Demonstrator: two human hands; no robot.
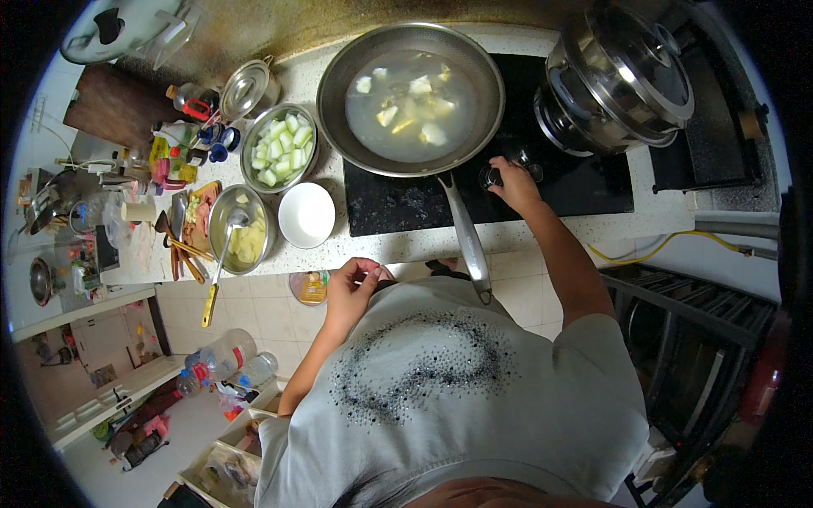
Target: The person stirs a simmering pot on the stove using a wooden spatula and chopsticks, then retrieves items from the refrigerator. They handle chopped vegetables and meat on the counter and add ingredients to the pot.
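Note:
My right hand [516, 185] grips a round control knob [490, 178] on the black gas hob [406, 206]. Close to my waist, in front of the counter edge, my left hand [353, 286] is loosely curled with the thumb against the fingers; nothing shows in it. Cloudy liquid with pieces of fried egg [434, 134] fills the bottom of a large steel frying pan [331, 95] on the hob. The pan's handle [469, 244] points toward me between my arms. An empty white bowl [307, 214] stands on the counter left of the pan.
Left of the pan are a steel bowl of cut green gourd [282, 151] and a steel basin [267, 244] with pale slices and a ladle [222, 260]. A cutting board with meat [202, 213] and several bottles [181, 143] lie beyond. A lidded steel pot [610, 82] occupies the right burner.

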